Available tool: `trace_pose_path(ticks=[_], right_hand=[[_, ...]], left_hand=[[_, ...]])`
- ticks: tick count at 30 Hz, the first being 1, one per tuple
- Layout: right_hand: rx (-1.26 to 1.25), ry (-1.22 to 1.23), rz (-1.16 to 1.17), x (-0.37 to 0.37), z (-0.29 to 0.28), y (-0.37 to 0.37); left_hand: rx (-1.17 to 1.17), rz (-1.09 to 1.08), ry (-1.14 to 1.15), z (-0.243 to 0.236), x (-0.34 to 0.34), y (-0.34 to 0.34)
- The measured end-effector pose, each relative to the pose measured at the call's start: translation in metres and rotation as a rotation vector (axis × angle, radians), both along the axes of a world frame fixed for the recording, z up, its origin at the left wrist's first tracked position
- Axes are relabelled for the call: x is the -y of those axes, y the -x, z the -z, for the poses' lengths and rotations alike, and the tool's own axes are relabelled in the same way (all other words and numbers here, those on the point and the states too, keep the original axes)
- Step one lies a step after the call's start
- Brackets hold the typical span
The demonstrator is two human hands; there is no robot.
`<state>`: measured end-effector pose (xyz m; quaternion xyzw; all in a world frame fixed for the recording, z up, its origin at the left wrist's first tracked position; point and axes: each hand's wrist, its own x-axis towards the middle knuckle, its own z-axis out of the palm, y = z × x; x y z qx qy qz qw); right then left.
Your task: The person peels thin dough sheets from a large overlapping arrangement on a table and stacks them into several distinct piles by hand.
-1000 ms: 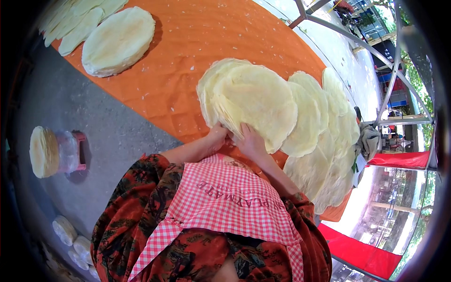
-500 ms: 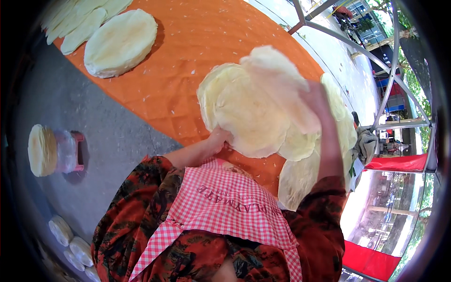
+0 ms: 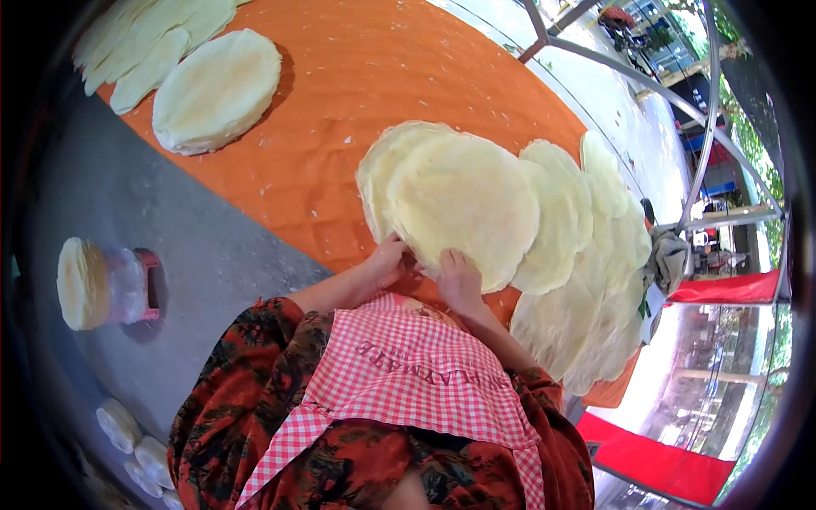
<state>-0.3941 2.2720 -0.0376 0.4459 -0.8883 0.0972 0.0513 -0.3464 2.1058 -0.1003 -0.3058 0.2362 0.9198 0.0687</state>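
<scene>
A thin, round, pale flatbread (image 3: 467,200) lies on top of overlapping flatbreads on the orange-covered table. At its near-left edge my left hand (image 3: 391,258) has its fingers bent around the rim; their tips are partly hidden. My right hand (image 3: 459,277) pinches the near edge of the same flatbread, close beside the left. More thin flatbreads (image 3: 557,212) overlap to the right of this pile, running toward the table's right end.
A thick stack of flatbreads (image 3: 217,92) stands at the table's far left, beside loose overlapping sheets (image 3: 153,42). On the grey floor (image 3: 204,221), another stack (image 3: 82,283) rests near a clear container (image 3: 124,286). Bagged round stacks (image 3: 119,425) sit lower left. Metal frame poles (image 3: 705,127) rise at right.
My right hand has come down and left from the pile's far-right side to its near edge. The raised, blurred flatbread now lies flat. My left hand stays nearly in place.
</scene>
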Motion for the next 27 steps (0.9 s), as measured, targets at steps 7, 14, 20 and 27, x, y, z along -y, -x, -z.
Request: trace_pose_path(ticks=[7,14,20,27], right_hand=[[-0.013,0.06,-0.005,0.002,-0.01,0.014],[0.148,-0.004,0.07,0.033,-0.168,0.104],[0.893,0.274,0.169,0.038,-0.327,0.173],[1.573,0.703,0.556,-0.07,-0.073,0.279]], left_hand=[[-0.134,-0.016,-0.093,-0.017,0.004,0.005],[-0.217,-0.016,-0.047,-0.04,0.014,0.008],[-0.162,-0.15,0.166,-0.038,0.039,0.001],[-0.286,-0.129,0.224,-0.045,0.064,0.004]])
